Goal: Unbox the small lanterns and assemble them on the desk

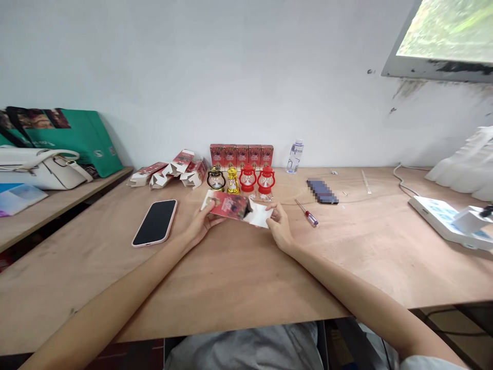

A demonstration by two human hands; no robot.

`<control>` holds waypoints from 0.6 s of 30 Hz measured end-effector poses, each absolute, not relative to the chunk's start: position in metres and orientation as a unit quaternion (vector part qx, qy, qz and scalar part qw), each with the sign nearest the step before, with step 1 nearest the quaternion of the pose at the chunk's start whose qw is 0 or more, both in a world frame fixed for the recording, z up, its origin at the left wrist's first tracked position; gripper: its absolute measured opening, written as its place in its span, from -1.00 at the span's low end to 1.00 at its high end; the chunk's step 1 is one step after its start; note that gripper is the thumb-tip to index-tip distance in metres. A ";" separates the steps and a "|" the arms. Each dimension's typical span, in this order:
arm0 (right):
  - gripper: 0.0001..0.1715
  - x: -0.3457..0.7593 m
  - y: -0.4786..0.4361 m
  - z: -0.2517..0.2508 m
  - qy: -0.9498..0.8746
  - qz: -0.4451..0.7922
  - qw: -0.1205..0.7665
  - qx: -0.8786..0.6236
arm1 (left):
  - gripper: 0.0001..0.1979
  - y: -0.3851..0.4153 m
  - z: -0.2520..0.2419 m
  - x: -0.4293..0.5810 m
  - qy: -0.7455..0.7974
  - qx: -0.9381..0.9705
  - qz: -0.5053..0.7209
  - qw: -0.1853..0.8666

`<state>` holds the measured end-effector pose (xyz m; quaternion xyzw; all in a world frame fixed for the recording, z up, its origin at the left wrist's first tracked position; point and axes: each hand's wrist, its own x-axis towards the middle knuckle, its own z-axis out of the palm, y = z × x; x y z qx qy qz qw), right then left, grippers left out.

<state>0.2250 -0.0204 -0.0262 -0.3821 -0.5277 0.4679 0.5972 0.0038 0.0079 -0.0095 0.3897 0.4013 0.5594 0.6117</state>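
A small red printed cardboard box is held level above the table between both hands, its white end flap folded out to the right. My left hand grips the box's left end, thumb on top. At the other end, my right hand pinches the white flap between thumb and fingers. Just behind the box stand little lanterns: a black one, a gold one and two red ones. The inside of the box is hidden from this angle.
Upright red boxes line the wall, with opened boxes heaped to their left. A phone lies left, a screwdriver and a pixelated dark item right. A bottle stands behind; a power strip sits far right.
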 end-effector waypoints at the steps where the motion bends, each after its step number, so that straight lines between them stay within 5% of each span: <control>1: -0.69 0.227 -0.019 -0.027 -0.526 0.466 0.605 -0.374 | -0.57 0.009 -0.009 0.003 0.395 0.375 0.561 0.623; 6: -0.81 0.229 -0.022 -0.026 -0.603 0.392 0.569 -0.399 | -0.68 0.011 -0.007 0.001 0.380 0.348 0.562 0.647; 10: -0.69 0.226 -0.030 -0.021 -0.663 0.306 0.549 -0.406 | -0.72 0.011 -0.008 0.001 0.384 0.335 0.559 0.653; 18: -0.58 0.226 -0.029 -0.021 -0.656 0.327 0.548 -0.403 | -0.65 0.014 -0.012 -0.002 0.390 0.348 0.560 0.643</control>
